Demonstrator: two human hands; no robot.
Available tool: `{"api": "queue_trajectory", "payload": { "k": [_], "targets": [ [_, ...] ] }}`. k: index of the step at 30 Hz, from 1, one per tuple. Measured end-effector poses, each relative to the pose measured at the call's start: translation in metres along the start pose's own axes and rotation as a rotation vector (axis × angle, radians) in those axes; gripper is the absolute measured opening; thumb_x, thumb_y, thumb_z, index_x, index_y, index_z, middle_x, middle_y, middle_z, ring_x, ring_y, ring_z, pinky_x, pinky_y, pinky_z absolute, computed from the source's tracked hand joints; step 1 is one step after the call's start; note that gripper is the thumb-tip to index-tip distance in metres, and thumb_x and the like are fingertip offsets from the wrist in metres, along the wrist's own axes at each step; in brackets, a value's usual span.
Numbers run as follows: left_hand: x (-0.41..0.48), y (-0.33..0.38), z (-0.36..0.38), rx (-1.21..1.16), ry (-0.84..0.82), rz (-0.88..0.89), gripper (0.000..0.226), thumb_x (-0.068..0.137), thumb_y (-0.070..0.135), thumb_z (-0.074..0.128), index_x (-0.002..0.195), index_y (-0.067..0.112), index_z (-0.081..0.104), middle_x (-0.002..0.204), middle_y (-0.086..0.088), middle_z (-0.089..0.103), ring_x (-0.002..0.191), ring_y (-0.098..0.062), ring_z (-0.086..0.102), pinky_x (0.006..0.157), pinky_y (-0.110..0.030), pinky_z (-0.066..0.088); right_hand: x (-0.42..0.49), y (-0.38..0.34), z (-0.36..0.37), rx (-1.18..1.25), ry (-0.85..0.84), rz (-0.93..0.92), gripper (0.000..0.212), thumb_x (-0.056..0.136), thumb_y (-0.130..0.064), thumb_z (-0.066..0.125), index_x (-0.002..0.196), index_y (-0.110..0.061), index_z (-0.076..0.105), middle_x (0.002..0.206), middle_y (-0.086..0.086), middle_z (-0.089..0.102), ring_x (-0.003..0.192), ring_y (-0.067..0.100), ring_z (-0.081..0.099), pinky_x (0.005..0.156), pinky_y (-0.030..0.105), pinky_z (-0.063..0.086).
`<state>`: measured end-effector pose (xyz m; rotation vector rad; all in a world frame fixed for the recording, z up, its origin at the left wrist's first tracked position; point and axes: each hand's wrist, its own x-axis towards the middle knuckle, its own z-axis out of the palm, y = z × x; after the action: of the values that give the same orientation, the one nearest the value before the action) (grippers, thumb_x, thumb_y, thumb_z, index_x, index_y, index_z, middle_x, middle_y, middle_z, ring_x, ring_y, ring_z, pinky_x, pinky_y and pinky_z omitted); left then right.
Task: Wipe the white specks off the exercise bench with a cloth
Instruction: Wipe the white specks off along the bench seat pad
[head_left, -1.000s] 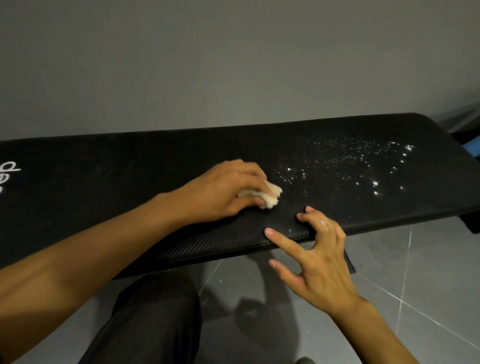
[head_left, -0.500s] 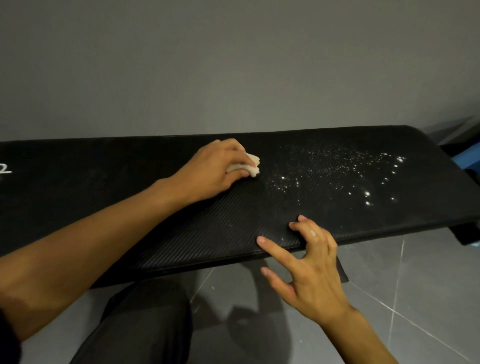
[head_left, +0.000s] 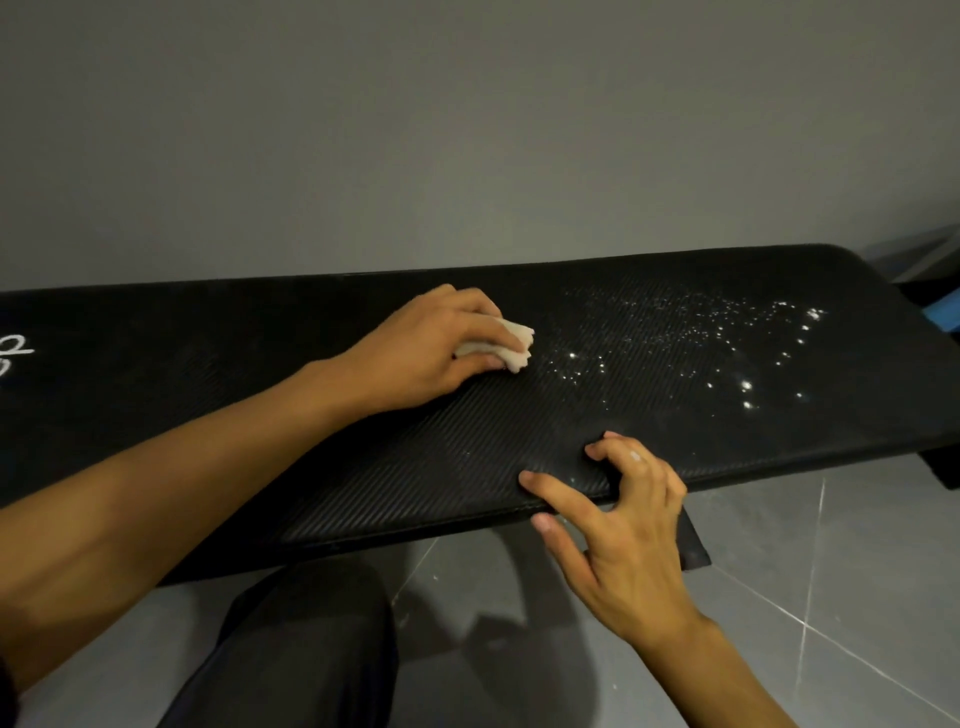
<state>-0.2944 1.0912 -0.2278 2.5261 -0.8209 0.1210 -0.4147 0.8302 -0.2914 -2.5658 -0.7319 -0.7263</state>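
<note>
Left hand (head_left: 431, 348), pinching cloth (head_left: 511, 345), is pulling back toward 12 o'clock on worktop (head_left: 260, 415); white specks (head_left: 701, 338) at 2 o'clock are mostly remaining. Right hand (head_left: 623, 530), spread, is bracing edge.

The long black surface (head_left: 260, 415) had a ribbed top and stood above a grey tiled floor (head_left: 831, 597). White specks (head_left: 701, 338) lay scattered over its right part. Just left of them a bunched white cloth (head_left: 515, 344) sat on it, held by the left grip (head_left: 431, 353). The right grip (head_left: 634, 545) touched its near edge with its fingertips (head_left: 527, 477).
</note>
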Motion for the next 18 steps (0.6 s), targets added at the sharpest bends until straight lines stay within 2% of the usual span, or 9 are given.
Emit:
{"api": "queue_trajectory", "payload": {
  "k": [4,10,15,18],
  "targets": [
    [0.012,-0.01,-0.005,0.009,0.11,-0.144,0.028,0.094,0.045,0.059,0.121,0.042,0.067,0.121,0.014,0.059,0.108,-0.01,0.05,0.096,-0.044,0.046,0.0,-0.002,0.001,0.017,-0.005,0.032,0.032,0.098,-0.05,0.05,0.128,-0.045,0.057,0.126,0.009,0.044,0.13,0.03,0.041,0.108,0.039,0.021],
    [-0.009,0.02,0.006,-0.061,-0.069,0.093,0.03,0.093,0.047,0.057,0.121,0.042,0.067,0.125,0.014,0.057,0.101,-0.006,0.048,0.088,-0.029,0.044,0.001,-0.003,0.004,0.001,0.019,0.056,0.032,0.098,-0.053,0.047,0.127,-0.044,0.057,0.125,0.009,0.043,0.128,0.03,0.042,0.107,0.039,0.022],
    [0.016,-0.007,0.001,0.008,0.144,-0.125,0.027,0.094,0.047,0.06,0.12,0.043,0.068,0.118,0.016,0.062,0.103,-0.009,0.052,0.092,-0.044,0.047,0.001,-0.001,0.005,-0.024,0.028,0.032,0.032,0.099,-0.052,0.047,0.128,-0.044,0.056,0.124,0.009,0.044,0.128,0.031,0.043,0.105,0.042,0.025],
    [0.013,0.006,0.008,0.014,0.093,-0.017,0.027,0.094,0.04,0.064,0.121,0.038,0.07,0.121,0.012,0.062,0.1,-0.009,0.051,0.09,-0.033,0.046,0.0,0.0,0.006,-0.034,0.04,0.019,0.031,0.1,-0.053,0.045,0.128,-0.044,0.055,0.124,0.009,0.044,0.127,0.031,0.043,0.105,0.041,0.025]
  ]
}}
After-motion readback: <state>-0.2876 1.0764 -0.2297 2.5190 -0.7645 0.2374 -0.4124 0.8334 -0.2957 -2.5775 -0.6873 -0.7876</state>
